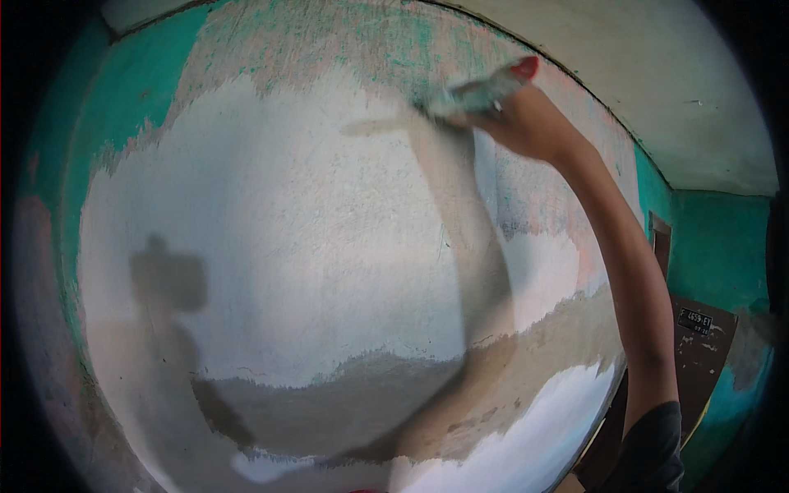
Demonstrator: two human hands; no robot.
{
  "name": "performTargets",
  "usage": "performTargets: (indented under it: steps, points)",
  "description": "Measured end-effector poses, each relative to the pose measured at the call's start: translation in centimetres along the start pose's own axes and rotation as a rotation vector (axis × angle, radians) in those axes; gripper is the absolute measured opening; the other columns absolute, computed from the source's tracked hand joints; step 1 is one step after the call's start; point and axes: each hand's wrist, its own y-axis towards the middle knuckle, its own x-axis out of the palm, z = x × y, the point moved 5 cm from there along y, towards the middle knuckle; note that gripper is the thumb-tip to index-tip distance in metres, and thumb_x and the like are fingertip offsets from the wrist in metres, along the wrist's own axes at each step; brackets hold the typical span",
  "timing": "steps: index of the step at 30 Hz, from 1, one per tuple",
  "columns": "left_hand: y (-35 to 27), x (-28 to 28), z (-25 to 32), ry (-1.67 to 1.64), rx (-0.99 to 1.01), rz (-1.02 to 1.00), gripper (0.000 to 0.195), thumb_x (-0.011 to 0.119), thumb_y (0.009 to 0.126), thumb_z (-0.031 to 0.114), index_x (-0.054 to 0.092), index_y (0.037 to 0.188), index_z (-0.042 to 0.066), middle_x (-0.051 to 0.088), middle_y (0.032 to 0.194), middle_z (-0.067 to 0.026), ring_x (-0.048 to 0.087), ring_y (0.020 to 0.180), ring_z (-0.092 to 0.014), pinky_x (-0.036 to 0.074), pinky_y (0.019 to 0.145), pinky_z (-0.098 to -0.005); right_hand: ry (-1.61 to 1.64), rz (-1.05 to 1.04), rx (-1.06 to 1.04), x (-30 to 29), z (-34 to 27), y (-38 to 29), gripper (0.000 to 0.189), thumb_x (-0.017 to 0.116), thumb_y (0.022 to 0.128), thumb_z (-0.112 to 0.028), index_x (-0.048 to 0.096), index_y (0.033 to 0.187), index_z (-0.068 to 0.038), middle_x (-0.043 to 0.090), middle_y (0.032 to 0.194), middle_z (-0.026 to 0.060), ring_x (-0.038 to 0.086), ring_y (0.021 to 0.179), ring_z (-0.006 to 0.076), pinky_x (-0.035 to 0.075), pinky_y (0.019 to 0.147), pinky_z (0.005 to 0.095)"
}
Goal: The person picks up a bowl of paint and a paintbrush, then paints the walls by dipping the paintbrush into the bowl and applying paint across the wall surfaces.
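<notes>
My right hand (524, 120) is raised to the upper right of the wall, closed round the handle of a paint-smeared brush (474, 98) with a red handle end. Motion blurs the brush; its dark bristles are at or close to the wall (345, 215). White paint covers the wall's middle, while worn pinkish and green paint shows above it. Shadows of my arm and head fall across the surface. My left hand is out of view.
The ceiling (666, 86) slopes along the upper right. A green wall (715, 246) and a brown board (703, 345) with a plate bearing writing stand at the right. Part of a red object (368, 491) shows at the bottom edge.
</notes>
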Motion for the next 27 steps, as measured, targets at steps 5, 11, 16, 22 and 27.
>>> performTargets:
  steps: [5, 11, 16, 22, 27]
  points:
    - [-0.2, -0.2, 0.0, -0.015, 0.010, -0.027, 0.056, 0.039, 0.108, 0.045, 0.043, 0.144, 0.002, 0.061, 0.124, -0.0092, 0.062, 0.109, -0.019, 0.051, 0.094, -0.0348, 0.245, -0.374, 0.086, 0.0, -1.0, -3.2, 0.038, 0.071, 0.093, -0.024, 0.067, 0.126, -0.006, 0.070, 0.119, 0.0161, 0.068, 0.107, 0.0271, 0.054, 0.093, 0.0400]
    - [-0.9, -0.3, 0.4, -0.030, 0.011, -0.034, 0.056, 0.040, 0.108, 0.044, 0.043, 0.144, 0.002, 0.060, 0.126, -0.0095, 0.062, 0.111, -0.019, 0.051, 0.096, -0.0352, -0.018, 0.018, 0.243, -1.0, 3.0, 5.0, 0.035, 0.070, 0.095, -0.033, 0.072, 0.118, -0.007, 0.074, 0.105, 0.0155, 0.069, 0.088, 0.0224, 0.054, 0.078, 0.0385]
    - [-1.7, -0.1, 1.8, -0.027, 0.024, -0.041, 0.056, 0.040, 0.108, 0.044, 0.042, 0.145, 0.002, 0.060, 0.127, -0.0097, 0.061, 0.113, -0.020, 0.050, 0.098, -0.0355, -0.065, 0.245, -0.210, 1.4, -1.5, -0.5, 0.027, 0.068, 0.093, -0.028, 0.073, 0.116, -0.016, 0.074, 0.099, 0.0131, 0.072, 0.087, 0.0266, 0.057, 0.077, 0.0395]
    - [-2.2, -0.5, 2.3, 0.056, -0.077, 0.067, 0.057, 0.040, 0.108, 0.042, 0.038, 0.148, 0.002, 0.054, 0.139, -0.0115, 0.054, 0.128, -0.023, 0.043, 0.109, -0.0379, 0.340, -0.165, -0.128, 1.8, -6.8, -12.1, 0.033, 0.075, 0.086, -0.011, 0.071, 0.119, -0.011, 0.073, 0.104, 0.0120, 0.071, 0.095, 0.0244, 0.057, 0.084, 0.0389]
    - [-2.1, 0.2, 2.7, -0.017, -0.070, -0.009, 0.063, 0.037, 0.108, 0.047, 0.031, 0.152, 0.003, 0.049, 0.144, -0.0124, 0.050, 0.131, -0.024, 0.042, 0.109, -0.0384, 0.091, -0.005, 0.043, 0.4, -1.7, -4.8, 0.036, 0.069, 0.095, -0.023, 0.067, 0.127, -0.006, 0.072, 0.089, 0.0130, 0.063, 0.068, 0.0178, 0.050, 0.061, 0.0335]
